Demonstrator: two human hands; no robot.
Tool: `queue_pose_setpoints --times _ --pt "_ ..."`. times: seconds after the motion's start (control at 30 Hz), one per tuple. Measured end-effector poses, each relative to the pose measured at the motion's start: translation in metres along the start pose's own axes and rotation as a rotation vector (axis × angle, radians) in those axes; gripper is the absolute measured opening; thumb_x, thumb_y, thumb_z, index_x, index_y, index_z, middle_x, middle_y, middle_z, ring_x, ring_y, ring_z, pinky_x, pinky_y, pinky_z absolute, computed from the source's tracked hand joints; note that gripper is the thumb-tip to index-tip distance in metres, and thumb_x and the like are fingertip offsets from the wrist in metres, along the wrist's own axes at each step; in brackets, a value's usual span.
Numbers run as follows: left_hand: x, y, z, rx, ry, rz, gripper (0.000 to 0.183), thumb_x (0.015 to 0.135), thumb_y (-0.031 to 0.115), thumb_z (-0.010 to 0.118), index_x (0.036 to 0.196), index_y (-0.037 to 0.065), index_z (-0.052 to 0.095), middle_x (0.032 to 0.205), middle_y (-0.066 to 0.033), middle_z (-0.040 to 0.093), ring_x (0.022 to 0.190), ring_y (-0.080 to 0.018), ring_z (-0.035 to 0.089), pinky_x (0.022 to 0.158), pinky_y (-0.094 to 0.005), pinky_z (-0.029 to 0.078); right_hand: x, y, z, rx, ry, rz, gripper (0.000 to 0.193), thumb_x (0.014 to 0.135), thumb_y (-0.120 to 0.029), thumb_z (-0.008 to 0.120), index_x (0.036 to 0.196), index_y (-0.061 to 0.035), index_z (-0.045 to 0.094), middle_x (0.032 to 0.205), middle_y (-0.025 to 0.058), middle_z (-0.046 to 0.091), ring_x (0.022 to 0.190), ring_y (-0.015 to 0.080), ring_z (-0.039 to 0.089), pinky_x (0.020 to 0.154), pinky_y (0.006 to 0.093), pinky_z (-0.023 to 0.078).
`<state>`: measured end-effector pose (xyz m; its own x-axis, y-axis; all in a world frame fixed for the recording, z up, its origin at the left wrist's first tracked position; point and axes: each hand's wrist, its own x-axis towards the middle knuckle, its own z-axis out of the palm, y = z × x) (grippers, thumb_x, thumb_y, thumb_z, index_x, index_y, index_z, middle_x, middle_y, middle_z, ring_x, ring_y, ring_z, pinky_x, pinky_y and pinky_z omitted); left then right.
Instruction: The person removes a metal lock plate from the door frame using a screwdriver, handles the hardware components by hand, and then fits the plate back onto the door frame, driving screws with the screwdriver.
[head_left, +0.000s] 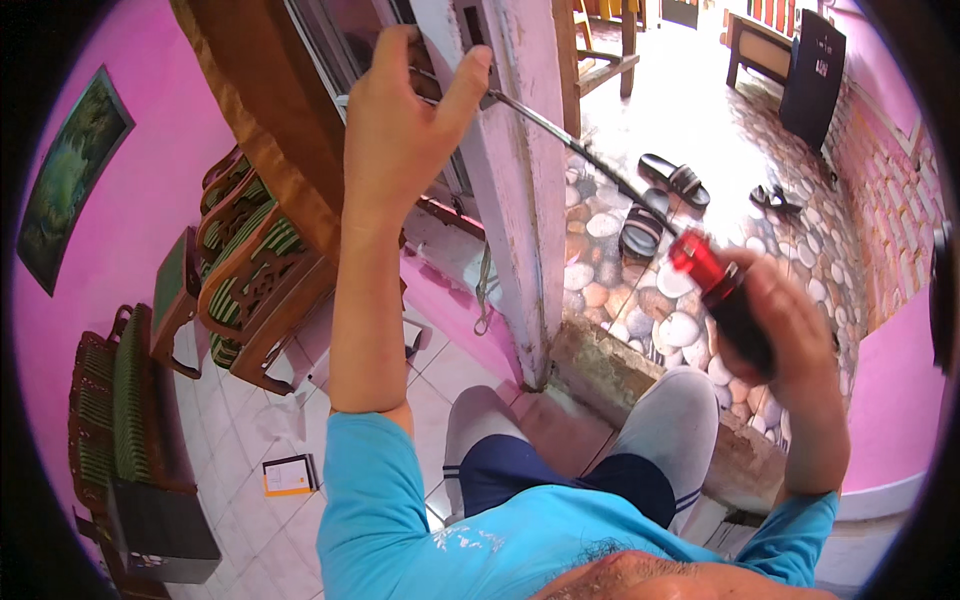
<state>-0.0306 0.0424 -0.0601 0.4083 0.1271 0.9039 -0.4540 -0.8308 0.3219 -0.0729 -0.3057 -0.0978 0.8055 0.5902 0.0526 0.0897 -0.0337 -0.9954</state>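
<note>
A long screwdriver with a red and black handle lies in my right hand, whose fingers are wrapped round the handle. Its thin shaft slants up and left, and the tip meets the edge of the pale, worn door frame, close to my left thumb. My left hand grips the frame near the top, thumb on the narrow face and fingers around the side. Above the thumb, a dark slot shows in the frame. Something dark sits between thumb and fingers, mostly hidden by the hand.
An orange-brown curtain hangs left of the frame. Carved chairs with green striped cushions stand along the pink wall. A small box lies on the tiles. Beyond the raised sill, sandals rest on a pebble-patterned floor.
</note>
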Motion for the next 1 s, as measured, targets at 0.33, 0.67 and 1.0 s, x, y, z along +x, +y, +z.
queue_pose_setpoints --times 0.33,0.67,1.0 --pt "0.001 0.011 -0.002 0.013 -0.039 -0.012 0.042 0.094 0.031 0.075 0.111 -0.006 0.062 0.094 -0.0105 0.074 0.083 -0.0137 0.069 0.075 -0.0283 0.055 0.013 -0.004 -0.007 -0.987 0.461 -0.745 0.021 0.100 -0.017 0.064 0.117 -0.0038 0.064 0.077 0.0033 0.061 0.062 0.0107 0.056 0.058 0.0257 0.043" --pt "0.001 0.014 -0.003 0.040 -0.056 -0.059 0.043 0.094 0.033 0.075 0.110 -0.005 0.062 0.094 -0.0104 0.074 0.082 -0.0138 0.069 0.076 -0.0287 0.054 0.016 0.000 -0.005 -0.999 0.429 -0.772 0.023 0.097 -0.011 0.067 0.117 -0.0015 0.060 0.084 0.0087 0.060 0.069 0.0153 0.057 0.064 0.0288 0.047" --pt "0.001 0.014 -0.001 -0.041 -0.055 -0.051 0.042 0.094 0.031 0.075 0.111 -0.005 0.061 0.094 -0.0099 0.074 0.083 -0.0132 0.069 0.076 -0.0277 0.054 0.015 -0.011 -0.003 -1.079 0.391 -0.761 0.026 0.101 -0.019 0.063 0.121 -0.0030 0.059 0.077 0.0100 0.060 0.071 0.0189 0.061 0.069 0.0309 0.050"
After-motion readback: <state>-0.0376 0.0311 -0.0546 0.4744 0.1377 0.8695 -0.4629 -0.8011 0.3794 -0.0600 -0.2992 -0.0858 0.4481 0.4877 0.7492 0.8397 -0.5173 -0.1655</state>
